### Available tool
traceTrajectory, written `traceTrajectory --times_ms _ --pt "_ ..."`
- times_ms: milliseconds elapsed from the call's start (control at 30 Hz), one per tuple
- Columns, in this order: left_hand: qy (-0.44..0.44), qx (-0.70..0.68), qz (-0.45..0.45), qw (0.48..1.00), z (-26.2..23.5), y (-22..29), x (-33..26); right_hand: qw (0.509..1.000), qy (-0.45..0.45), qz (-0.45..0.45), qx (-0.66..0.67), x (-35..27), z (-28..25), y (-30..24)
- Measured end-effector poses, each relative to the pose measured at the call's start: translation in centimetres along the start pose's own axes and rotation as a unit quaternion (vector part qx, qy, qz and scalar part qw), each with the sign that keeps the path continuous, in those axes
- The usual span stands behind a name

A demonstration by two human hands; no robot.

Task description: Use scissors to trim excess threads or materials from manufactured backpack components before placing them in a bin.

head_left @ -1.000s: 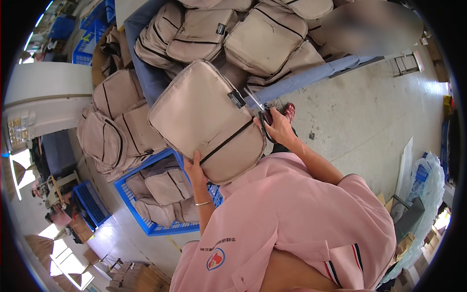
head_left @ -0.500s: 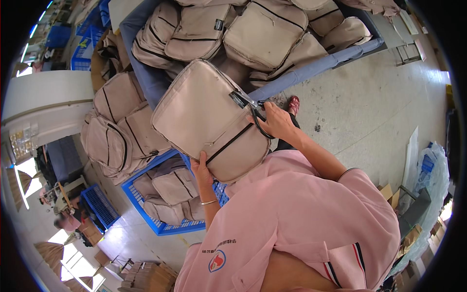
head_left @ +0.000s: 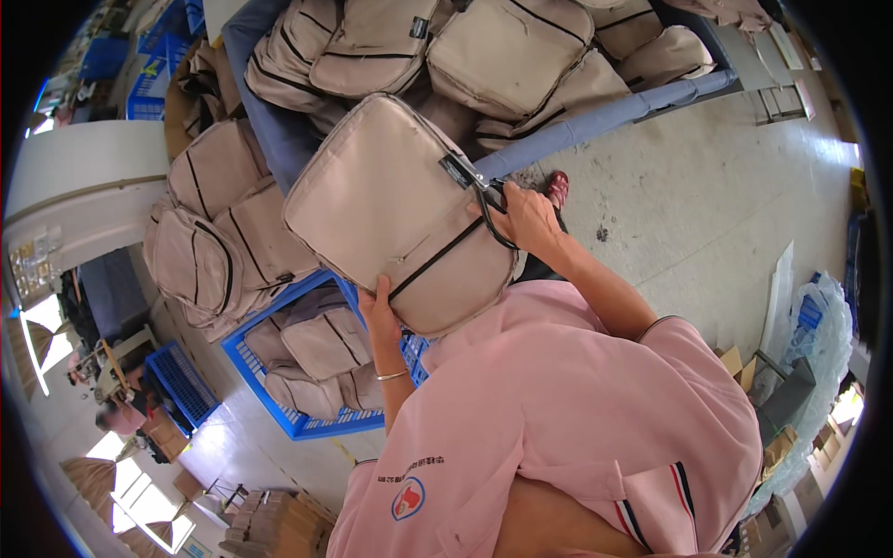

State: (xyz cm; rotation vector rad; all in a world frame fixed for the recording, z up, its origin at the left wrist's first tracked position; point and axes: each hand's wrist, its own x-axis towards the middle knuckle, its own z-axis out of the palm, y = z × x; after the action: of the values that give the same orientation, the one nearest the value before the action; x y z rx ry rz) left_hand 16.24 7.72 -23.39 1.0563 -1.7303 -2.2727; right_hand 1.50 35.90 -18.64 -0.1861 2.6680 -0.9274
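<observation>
A beige backpack with a dark zipper line is held up in front of me, its broad face turned toward me. My left hand grips its lower left edge, thumb on the face. Fingers of my right hand are wrapped round black-handled scissors at the bag's right edge. The metal blades lie beside a small black label on that edge; whether they touch a thread cannot be made out. Short loose threads show on the bag's face above the zipper line.
Beyond the bag stands a large bin lined in grey-blue cloth, heaped with similar backpacks. More beige bags are piled at the left. A blue plastic crate holding several bags sits below them. Clear plastic wrap stands at the right.
The backpack has shifted slightly up and left in view. The scissors have turned, their blades now pointing more along the bag's edge than across the label.
</observation>
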Motion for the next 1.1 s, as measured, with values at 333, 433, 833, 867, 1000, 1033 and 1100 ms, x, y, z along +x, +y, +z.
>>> traceTrajectory --times_ms 333,433,833,867,1000,1033,1100 --pt "0.024 -0.013 -0.021 0.999 -0.4 -2.3 -2.1 0.996 0.026 0.045 0.066 -1.1 1.6 0.8" --pt "0.047 -0.090 -0.065 0.993 -1.7 -5.0 -4.1 0.993 0.057 0.001 0.100 -0.6 2.3 1.9" --pt "0.235 -0.072 0.027 0.969 -3.5 -4.9 -4.8 0.968 0.165 -0.061 0.177 0.3 6.3 -1.4" --pt "0.309 -0.057 0.041 0.948 -3.7 -3.1 -4.1 0.969 0.164 -0.066 0.175 -1.5 6.9 -1.4" --pt "0.304 0.148 0.244 0.909 -7.9 4.3 -3.1 0.935 -0.025 -0.065 0.348 -4.2 10.3 4.2" --pt "0.292 0.214 0.259 0.895 -7.1 7.9 -3.9 0.888 -0.080 -0.026 0.452 -4.3 10.7 6.1" --pt "0.255 0.301 0.326 0.859 -8.3 13.6 -6.0 0.760 -0.069 0.085 0.640 -3.6 7.2 5.8"
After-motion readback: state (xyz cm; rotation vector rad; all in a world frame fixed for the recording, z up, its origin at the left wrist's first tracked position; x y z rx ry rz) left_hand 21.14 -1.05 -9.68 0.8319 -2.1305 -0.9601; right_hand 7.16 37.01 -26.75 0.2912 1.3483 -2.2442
